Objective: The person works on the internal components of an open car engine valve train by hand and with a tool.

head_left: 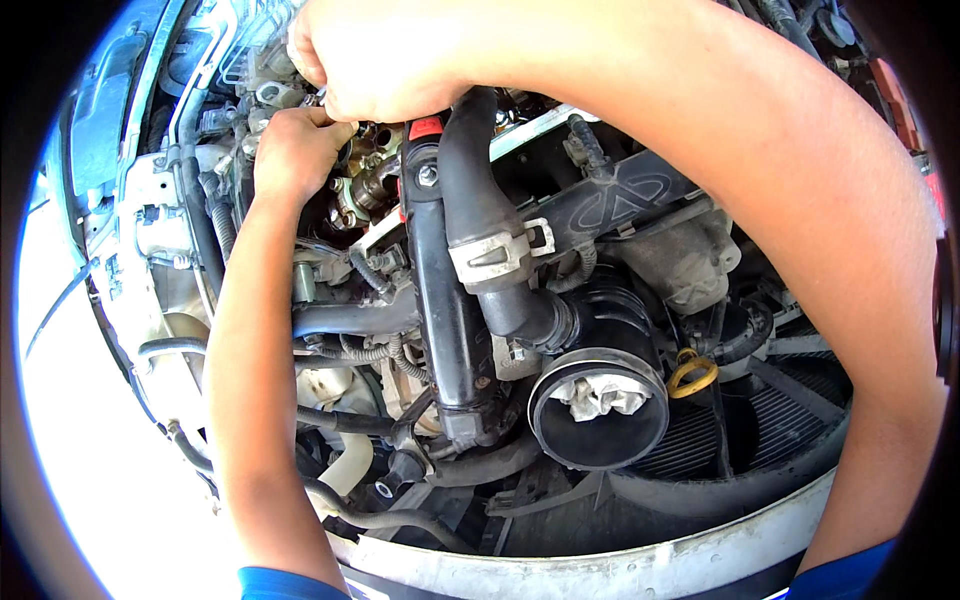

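Both my hands work close together over the far left part of an open car engine. My left hand (293,155) is closed, with its thumb and fingertips drawn together beside the exposed metal engine parts (368,190). Just above and to its right is my right hand (375,62), its fingers curled into a fist. What either hand grips is hidden by the fingers. Below my right wrist runs a thick black hose (468,170) with a metal clamp (492,260). Next to that hose lies a long black tube (440,290), with a bolt and a red piece (425,128) near its top.
A wide black intake pipe (600,450) opens toward me, crumpled white material (600,395) stuffed in its mouth. Right of it stands a yellow dipstick loop (692,374) near the radiator (690,445). The car's pale front edge (600,562) crosses below; hoses line the left.
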